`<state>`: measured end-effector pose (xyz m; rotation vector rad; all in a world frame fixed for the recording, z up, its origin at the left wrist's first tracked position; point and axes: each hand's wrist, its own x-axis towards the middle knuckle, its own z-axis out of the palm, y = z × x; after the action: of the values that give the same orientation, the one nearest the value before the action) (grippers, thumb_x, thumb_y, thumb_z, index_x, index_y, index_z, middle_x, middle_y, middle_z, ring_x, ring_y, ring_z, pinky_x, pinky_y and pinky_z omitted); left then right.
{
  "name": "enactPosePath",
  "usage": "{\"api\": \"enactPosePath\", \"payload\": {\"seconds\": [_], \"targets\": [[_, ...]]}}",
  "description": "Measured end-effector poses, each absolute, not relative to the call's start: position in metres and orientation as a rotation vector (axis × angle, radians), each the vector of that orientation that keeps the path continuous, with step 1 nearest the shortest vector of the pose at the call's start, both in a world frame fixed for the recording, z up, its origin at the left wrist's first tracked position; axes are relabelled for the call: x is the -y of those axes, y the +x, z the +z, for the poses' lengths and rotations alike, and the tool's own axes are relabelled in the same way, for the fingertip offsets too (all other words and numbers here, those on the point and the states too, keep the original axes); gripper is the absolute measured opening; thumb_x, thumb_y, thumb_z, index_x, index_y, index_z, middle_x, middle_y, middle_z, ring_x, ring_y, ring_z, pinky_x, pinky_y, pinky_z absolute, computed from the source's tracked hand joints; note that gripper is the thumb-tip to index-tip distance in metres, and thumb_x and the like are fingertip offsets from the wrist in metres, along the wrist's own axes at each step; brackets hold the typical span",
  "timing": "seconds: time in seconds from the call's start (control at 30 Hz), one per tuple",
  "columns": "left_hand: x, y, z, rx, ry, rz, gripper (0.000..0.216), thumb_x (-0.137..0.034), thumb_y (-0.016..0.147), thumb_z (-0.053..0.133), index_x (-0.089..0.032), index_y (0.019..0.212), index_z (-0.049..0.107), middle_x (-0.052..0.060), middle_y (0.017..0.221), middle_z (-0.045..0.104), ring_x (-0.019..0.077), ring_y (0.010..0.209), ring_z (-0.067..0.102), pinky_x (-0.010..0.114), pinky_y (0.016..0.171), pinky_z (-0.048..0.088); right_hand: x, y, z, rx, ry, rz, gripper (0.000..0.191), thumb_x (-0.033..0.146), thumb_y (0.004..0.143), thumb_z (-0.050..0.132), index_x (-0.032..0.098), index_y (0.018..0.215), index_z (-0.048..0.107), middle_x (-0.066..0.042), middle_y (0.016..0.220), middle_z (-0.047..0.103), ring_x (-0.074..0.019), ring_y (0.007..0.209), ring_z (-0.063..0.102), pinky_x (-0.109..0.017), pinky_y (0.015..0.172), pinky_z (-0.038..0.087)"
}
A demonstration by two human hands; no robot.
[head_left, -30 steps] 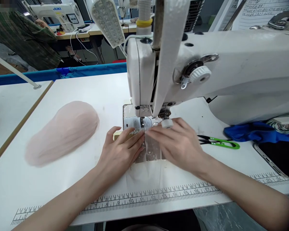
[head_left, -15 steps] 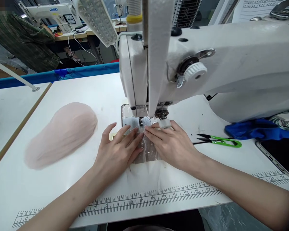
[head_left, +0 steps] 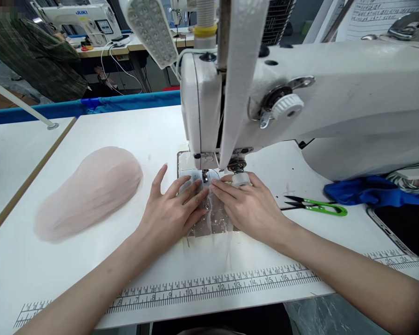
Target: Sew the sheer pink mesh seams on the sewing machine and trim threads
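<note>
My left hand [head_left: 171, 211] lies flat with fingers spread on a sheer strip of fabric [head_left: 212, 218] at the needle plate of a white sewing machine [head_left: 300, 97]. My right hand [head_left: 251, 204] rests flat on the same fabric from the right, fingertips close to the presser foot [head_left: 205, 176]. The two hands' fingertips nearly meet just in front of the needle. The sheer fabric trails toward me over the table edge.
A pile of pale pink mesh pieces [head_left: 91, 190] lies on the white table [head_left: 125, 135] to the left. Green thread snips [head_left: 317, 207] lie to the right, beside blue cloth [head_left: 370, 193]. A printed ruler [head_left: 212, 286] runs along the front edge. Another person [head_left: 31, 56] works behind.
Both hands have slid forward with the fabric toward the presser foot, and the small yellowish block beside my left hand is now hidden under it.
</note>
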<state>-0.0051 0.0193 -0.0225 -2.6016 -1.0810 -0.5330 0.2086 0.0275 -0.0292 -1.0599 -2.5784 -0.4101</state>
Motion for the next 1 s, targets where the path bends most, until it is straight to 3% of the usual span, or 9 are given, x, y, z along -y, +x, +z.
{"api": "enactPosePath", "payload": {"seconds": [1.0], "targets": [[-0.0221, -0.006, -0.0279, 1.116, -2.593, -0.505, 0.036, -0.038, 0.095, 0.049, -0.024, 0.126, 0.058, 0.003, 0.121, 0.067, 0.0269, 0.12, 0.054, 0.062, 0.114, 0.014, -0.0317, 0.2108, -0.0289, 2.609, -1.07, -0.389, 0.035, 0.009, 0.088, 0.048, 0.011, 0.12, 0.063, -0.007, 0.113, 0.07, -0.0234, 0.103, 0.058, -0.04, 0.094, 0.035]]}}
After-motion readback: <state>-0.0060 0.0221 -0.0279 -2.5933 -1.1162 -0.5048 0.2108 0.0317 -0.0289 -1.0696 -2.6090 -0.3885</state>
